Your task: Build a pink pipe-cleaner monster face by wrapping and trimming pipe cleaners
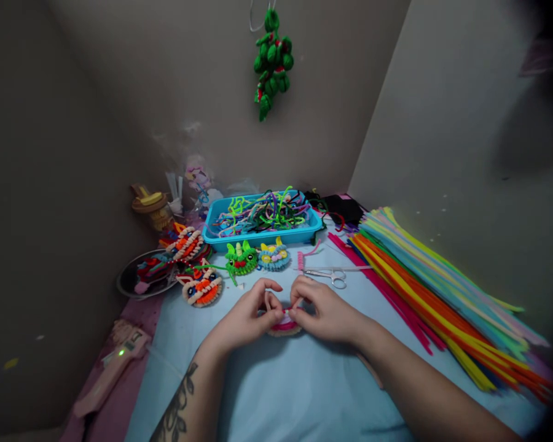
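Between both hands, low over the blue cloth (276,393), is a small pink and cream pipe-cleaner piece (284,327). My left hand (253,313) pinches its left side with thumb and fingers. The right side is pinched by my right hand (322,309); the fingertips of both hands nearly meet at its top edge, partly covering it. Just beyond the hands lie small scissors (334,277) and a short coiled pink pipe cleaner (301,260). Further left are a green pipe-cleaner animal face (241,258), a blue and yellow one (273,255), and an orange and cream one (203,287).
A blue tray (262,238) of tangled pipe-cleaner scraps stands at the back. Long pipe cleaners (433,294) in many colours lie along the right. At left are a round dish (129,279) with finished pieces and a pink glue gun (113,368). Green woven ornaments (271,67) hang above.
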